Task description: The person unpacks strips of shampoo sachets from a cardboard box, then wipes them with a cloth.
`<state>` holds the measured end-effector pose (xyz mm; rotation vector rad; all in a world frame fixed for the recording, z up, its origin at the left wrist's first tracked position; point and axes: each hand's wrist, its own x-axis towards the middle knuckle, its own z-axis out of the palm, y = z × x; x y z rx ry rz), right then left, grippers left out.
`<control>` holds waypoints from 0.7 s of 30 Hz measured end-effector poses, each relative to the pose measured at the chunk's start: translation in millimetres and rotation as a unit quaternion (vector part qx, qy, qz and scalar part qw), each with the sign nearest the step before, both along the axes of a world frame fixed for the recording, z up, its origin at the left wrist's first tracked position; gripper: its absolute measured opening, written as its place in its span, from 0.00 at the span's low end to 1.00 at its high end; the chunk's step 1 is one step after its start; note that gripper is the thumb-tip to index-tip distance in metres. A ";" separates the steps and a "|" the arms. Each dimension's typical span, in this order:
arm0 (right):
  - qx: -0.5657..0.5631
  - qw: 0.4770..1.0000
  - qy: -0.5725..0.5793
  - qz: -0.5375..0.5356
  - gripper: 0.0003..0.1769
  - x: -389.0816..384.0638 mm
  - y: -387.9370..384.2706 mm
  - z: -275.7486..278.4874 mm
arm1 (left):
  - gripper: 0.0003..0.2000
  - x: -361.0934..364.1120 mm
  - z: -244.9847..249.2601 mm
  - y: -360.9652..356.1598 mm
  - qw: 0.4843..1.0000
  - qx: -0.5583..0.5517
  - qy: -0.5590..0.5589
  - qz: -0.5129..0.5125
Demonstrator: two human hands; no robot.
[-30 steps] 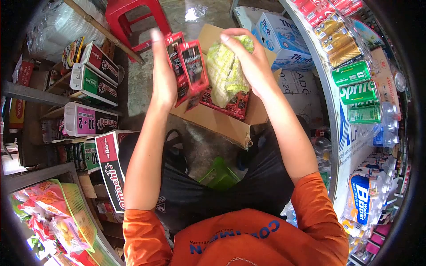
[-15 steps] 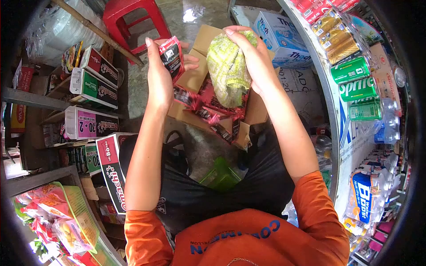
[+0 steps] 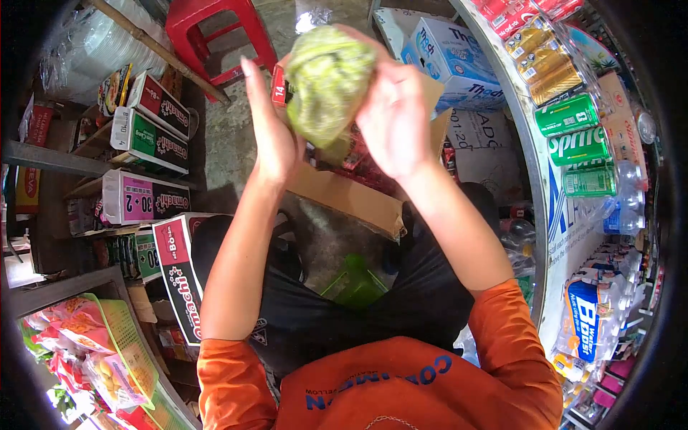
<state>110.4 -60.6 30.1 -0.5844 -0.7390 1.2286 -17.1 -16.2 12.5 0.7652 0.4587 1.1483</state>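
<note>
Yellow-green cloth (image 3: 326,82) is filling the space between the 2 hands, and the right hand (image 3: 398,118) is grasping it in a loose bunch; cloth and hand are both showing blurred. The packet (image 3: 279,84) is sitting beside the palm of the left hand (image 3: 276,143), mostly behind the cloth, with only a red edge and a printed 14 peeking out. The left thumb is standing up, apart from the packet, and the other fingers are hiding from view, so I am not able to tell how firmly that hand is clasping it, nor whether the cloth is touching it. Nearer the body, the carton (image 3: 344,201) is lying with its flap spread, and more packets (image 3: 351,161) are showing inside. The step is looking like a wipe, and I am judging that it is going best when the left fingers are backing the packet flat, the thumb is pinning its near edge, and the cloth is pressing lightly enough that the wrapper is not creasing. Gathering the cloth's hanging end is likely helping too, since a loose fold is hiding the surface. Working over the carton is sensible: a slipping packet is then dropping somewhere safe.
</note>
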 end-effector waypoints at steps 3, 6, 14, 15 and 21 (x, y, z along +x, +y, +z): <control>0.081 0.968 -0.238 0.009 0.32 -9.2 -1.8 -6.5 | 0.49 -2.7 6.4 -3.3 0.996 -0.042 0.009 0.077; 0.123 0.923 -0.364 -0.031 0.38 -13.7 -2.7 -16.8 | 0.50 -19.9 10.5 -2.9 1.000 -0.014 0.005 -0.016; 0.026 0.918 -0.388 -0.081 0.29 -0.4 14.6 -46.8 | 0.25 -1.8 3.3 -3.5 0.995 0.064 0.066 0.025; 0.052 0.929 -0.348 -0.115 0.20 -0.2 18.3 -47.5 | 0.25 -2.1 2.1 -2.1 0.995 0.066 0.064 0.022; 0.004 0.937 -0.349 -0.005 0.19 31.7 17.0 -29.6 | 0.20 -24.8 -11.2 13.9 0.900 0.239 0.318 0.178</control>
